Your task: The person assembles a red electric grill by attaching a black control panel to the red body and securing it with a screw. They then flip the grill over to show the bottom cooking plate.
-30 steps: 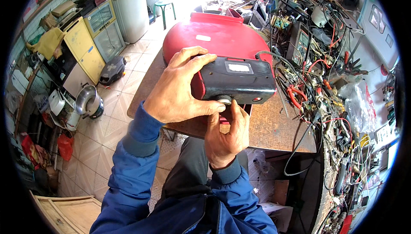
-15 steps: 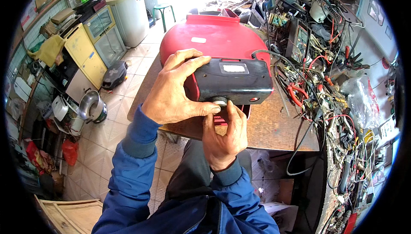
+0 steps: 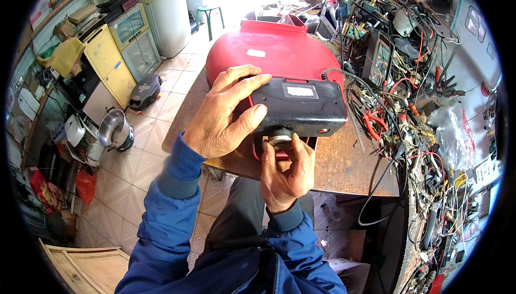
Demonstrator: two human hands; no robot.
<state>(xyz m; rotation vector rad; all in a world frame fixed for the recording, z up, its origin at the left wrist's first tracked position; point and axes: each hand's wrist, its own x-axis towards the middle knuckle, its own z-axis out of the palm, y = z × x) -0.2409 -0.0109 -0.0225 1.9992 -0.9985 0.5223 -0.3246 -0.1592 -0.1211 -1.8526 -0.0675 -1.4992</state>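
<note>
A large red appliance (image 3: pixel 269 46) with a rounded shell lies on the brown wooden table (image 3: pixel 355 167). Its near end carries a black control housing (image 3: pixel 301 108) with a pale label, a small red part at the right and a cord. My left hand (image 3: pixel 228 108) rests over the housing's left end, fingers on its top edge, thumb lifted off the front. Below the housing's front, the thumb and fingers of my right hand (image 3: pixel 289 173) pinch a round dark knob (image 3: pixel 280 137) with a silvery face from both sides.
Tangled wires and tools, among them red-handled pliers (image 3: pixel 372 124), crowd the bench at right. A black cable loop (image 3: pixel 371 220) hangs past the table's edge. On the tiled floor at left are a metal pot (image 3: pixel 114 128) and a black case (image 3: pixel 145 91). A green stool (image 3: pixel 210 17) stands farther back.
My left thumb has come up off the knob. My right fingers have spread to grip the knob's two sides, and more of its face shows. The view has shifted slightly.
</note>
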